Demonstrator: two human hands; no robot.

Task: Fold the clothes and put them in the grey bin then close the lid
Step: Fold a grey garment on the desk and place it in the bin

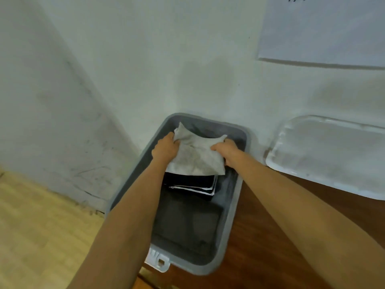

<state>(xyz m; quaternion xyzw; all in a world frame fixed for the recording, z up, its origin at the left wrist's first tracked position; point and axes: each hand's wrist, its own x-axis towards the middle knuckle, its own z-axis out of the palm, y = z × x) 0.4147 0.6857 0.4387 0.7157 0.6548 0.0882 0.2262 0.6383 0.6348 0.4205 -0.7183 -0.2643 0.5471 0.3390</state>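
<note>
Bin: grey rectangular plastic bin stands open on the brown wooden bench. Its long side runs from 6 to 12 o'clock, and its 12 o'clock end is close to the pale scuffed wall.
Cloth: folded light grey cloth is held at the 12 o'clock end of the bin, between the two hands. It covers the far part of the pile below, and one corner sticks up toward 11 o'clock.
Left hand: left hand is at 9 o'clock of the cloth. Its fingers are curled round the cloth's edge in a firm grip.
Right hand: right hand is at 3 o'clock of the cloth. Its fingers are bunched tight on the opposite edge.
Pile: stack of dark folded clothes with thin white edges lies inside the bin under the cloth. Its 6 o'clock side shows.
Bin floor: the 6 o'clock half of the bin's inside shows only the dark grey bottom.
Latch: white plastic latch hangs at the bin's 7 o'clock corner.
Lid: translucent white rectangular lid is off the bin, at 3 o'clock of it and apart from it. It sits on the bench by the wall; whether it leans on the wall I cannot tell.
Paper: white sheet of paper is on the wall at 1 o'clock.
Floor: light wooden floor shows at 8 o'clock, beyond the bench edge.
</note>
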